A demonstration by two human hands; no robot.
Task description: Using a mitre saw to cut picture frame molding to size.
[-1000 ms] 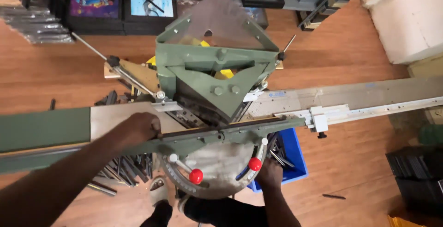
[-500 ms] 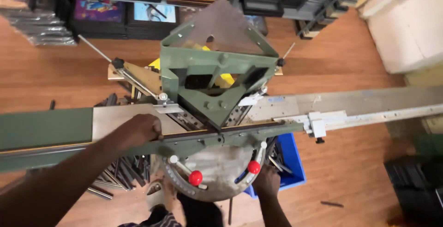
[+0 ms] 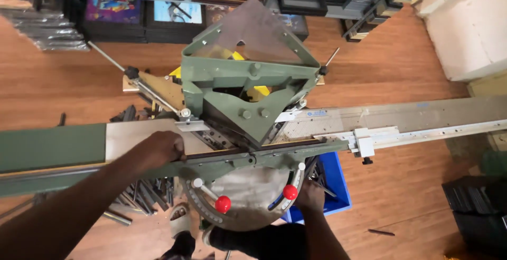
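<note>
A green mitre cutting machine (image 3: 248, 88) stands in the middle, with a long rail table running left and right. My left hand (image 3: 161, 149) lies on the left table with its fingers curled over a thin dark moulding strip (image 3: 227, 154) that runs along the fence. My right hand (image 3: 309, 195) is low at the machine's front, just right of a lever with a red knob (image 3: 290, 192) and above a blue bin (image 3: 332, 183). Its fingers are hidden behind the curved scale plate (image 3: 240, 196). A second red knob (image 3: 223, 204) sits to the left.
A sliding stop (image 3: 364, 141) sits on the right rail. Dark moulding offcuts (image 3: 140, 194) lie on the wooden floor under the left table. Shelves of framed pictures and stacked mouldings (image 3: 158, 11) line the back. Dark stacks (image 3: 478, 207) stand at the right.
Both hands stay where they were, the left on the strip and the right by the red knob. The view has shifted slightly.
</note>
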